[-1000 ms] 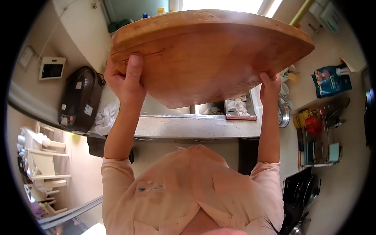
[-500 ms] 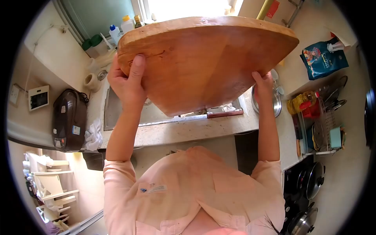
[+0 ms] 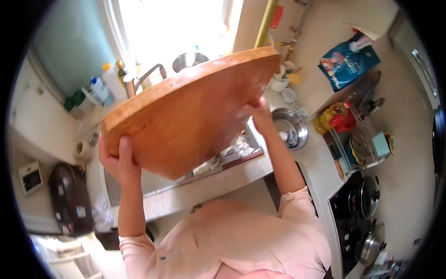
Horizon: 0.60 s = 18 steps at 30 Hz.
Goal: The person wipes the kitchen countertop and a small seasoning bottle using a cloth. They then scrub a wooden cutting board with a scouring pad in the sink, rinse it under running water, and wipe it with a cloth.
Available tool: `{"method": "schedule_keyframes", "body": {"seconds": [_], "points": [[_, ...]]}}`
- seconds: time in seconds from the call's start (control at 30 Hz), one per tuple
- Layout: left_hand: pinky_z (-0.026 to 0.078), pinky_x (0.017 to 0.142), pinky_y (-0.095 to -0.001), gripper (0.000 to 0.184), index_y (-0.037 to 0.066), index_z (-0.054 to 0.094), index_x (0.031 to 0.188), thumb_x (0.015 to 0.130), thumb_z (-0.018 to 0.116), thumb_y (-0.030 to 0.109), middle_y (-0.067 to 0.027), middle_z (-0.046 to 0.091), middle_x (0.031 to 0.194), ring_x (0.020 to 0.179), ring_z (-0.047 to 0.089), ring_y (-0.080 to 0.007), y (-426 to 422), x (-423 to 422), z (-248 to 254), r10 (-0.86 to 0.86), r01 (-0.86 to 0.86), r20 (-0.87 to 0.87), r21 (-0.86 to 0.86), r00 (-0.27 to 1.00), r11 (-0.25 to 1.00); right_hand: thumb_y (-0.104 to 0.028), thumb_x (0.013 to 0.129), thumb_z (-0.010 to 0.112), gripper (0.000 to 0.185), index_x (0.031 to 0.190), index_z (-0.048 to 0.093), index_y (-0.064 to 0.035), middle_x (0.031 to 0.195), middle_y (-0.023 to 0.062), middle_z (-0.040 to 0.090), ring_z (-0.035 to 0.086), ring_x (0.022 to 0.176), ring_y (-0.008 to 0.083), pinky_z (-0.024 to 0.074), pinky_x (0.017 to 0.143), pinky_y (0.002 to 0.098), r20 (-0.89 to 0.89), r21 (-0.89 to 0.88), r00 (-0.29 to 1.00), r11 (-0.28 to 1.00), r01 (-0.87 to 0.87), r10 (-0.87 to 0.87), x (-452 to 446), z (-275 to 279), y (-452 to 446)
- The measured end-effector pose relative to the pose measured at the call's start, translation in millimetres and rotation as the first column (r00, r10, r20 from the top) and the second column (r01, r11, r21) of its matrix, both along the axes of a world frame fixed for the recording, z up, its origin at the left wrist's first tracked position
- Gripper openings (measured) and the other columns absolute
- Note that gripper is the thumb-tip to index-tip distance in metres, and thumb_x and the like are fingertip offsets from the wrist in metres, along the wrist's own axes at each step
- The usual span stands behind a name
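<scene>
A thick wooden cutting board is held up in front of me, tilted, over the sink. My left hand grips its lower left edge, thumb on the face towards me and fingers behind. On the right edge, my right hand is closed round the wood, its thumb also on the near face. The board hides most of the sink and part of the tap. Just right of my right hand stands a steel bowl with a dark scouring pad in it.
Bottles line the back left by the window. A brown appliance stands at the left. To the right are a dish rack, an oil bottle, a blue bag and a stove with lidded pans.
The cutting board has moved left and lower in view, and its right side is now tilted higher. Both hands still hold it. The view has turned, showing the tap and bowl.
</scene>
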<state>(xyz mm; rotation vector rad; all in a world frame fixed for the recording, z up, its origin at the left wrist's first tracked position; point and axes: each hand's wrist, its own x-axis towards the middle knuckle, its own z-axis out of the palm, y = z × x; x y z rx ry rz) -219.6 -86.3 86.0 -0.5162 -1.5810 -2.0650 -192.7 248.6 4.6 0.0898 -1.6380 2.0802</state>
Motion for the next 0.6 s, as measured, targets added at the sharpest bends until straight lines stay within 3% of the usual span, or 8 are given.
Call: {"method": "schedule_keyframes", "body": {"seconds": [0.07,0.23,0.33,0.43,0.53,0.6], "points": [[0.040,0.082,-0.0264,0.042,-0.002,0.048,0.112,0.078,0.062,0.018,-0.0070,0.054,0.103,0.093,0.052,-0.0149,-6.5,-3.3,-3.4,-0.018,0.019,0.029,-0.036,0.999,0.999,0.003,0.070,0.066,0.051,0.115,0.042,-0.0024,0.107,0.0065,0.056,0.054,0.098,0.0151,0.0435,0.085,0.0289,0.044,-0.050,0.999,0.999,-0.006,0.008,-1.5,5.2,-4.2],[0.037,0.090,-0.0312,0.048,-0.003,0.042,0.119,0.081,0.058,0.022,-0.0114,0.050,0.114,0.106,0.047,-0.0191,-42.3,-18.5,-9.2,-0.156,0.168,0.072,-0.217,0.985,0.962,0.002,0.071,0.064,0.059,0.123,0.035,-0.0005,0.113,0.0079,0.053,0.051,0.103,0.0164,0.0409,0.089,0.0300,0.073,0.056,0.996,0.998,0.037,-0.041,-6.5,6.8,-8.1],[0.036,0.090,-0.0283,0.052,-0.002,0.043,0.118,0.076,0.064,0.019,-0.0080,0.052,0.109,0.102,0.049,-0.0160,-39.4,-15.5,31.8,-0.451,0.447,0.046,-0.255,0.891,0.858,-0.002,0.073,0.064,0.064,0.127,0.030,0.0000,0.115,0.0091,0.052,0.049,0.106,0.0174,0.0386,0.092,0.0311,0.104,0.074,0.993,0.996,0.048,-0.055,-3.7,10.0,-8.2],[0.038,0.085,-0.0259,0.046,-0.002,0.047,0.113,0.074,0.065,0.016,-0.0070,0.054,0.102,0.095,0.050,-0.0128,-24.7,-8.9,73.6,-0.487,0.455,0.011,-0.374,0.873,0.808,-0.006,0.074,0.065,0.062,0.127,0.032,0.0001,0.114,0.0093,0.052,0.049,0.105,0.0169,0.0399,0.090,0.0311,0.158,0.095,0.986,0.995,0.038,-0.053,-9.1,0.8,-3.2],[0.041,0.075,-0.0227,0.035,-0.002,0.053,0.102,0.073,0.065,0.011,-0.0049,0.056,0.090,0.084,0.050,-0.0091,-29.8,-20.8,87.3,-0.345,0.265,0.031,-0.703,0.938,0.659,-0.009,0.076,0.064,0.056,0.123,0.036,0.0004,0.113,0.0084,0.053,0.050,0.103,0.0157,0.0397,0.090,0.0301,0.143,0.147,0.988,0.988,0.039,-0.060,-13.5,-2.4,-2.6],[0.042,0.068,-0.0219,0.028,-0.002,0.054,0.096,0.072,0.065,0.009,-0.0034,0.056,0.081,0.076,0.049,-0.0073,-23.9,-16.7,89.0,-0.348,0.283,0.039,-0.669,0.937,0.687,-0.010,0.077,0.062,0.054,0.123,0.036,0.0002,0.112,0.0080,0.053,0.050,0.102,0.0154,0.0392,0.090,0.0298,0.066,0.138,0.996,0.989,0.058,-0.067,-16.8,-6.9,-0.8]]}}
